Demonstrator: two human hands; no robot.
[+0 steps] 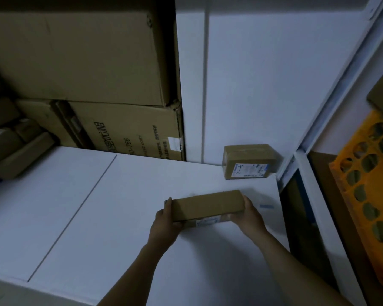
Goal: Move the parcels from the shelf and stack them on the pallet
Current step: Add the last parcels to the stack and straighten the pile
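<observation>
While in two hands (166,218) (250,214), one parcel (208,205).

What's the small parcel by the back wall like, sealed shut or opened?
Shut: the small parcel stands on the white shelf with its flaps flat and closed, a label on its near face.

Bare left hand (164,219), bare right hand (250,215)

One head-worn wide-angle view, facing forward and steeply down.
The camera looks from above the person's forearms (285,261), close over the white shelf (111,217), toward the white back wall (252,85); the left hand (166,219) and right hand (250,215), holding a parcel (208,205), sit low in the centre, and straight edges tilt near the view's borders.
</observation>
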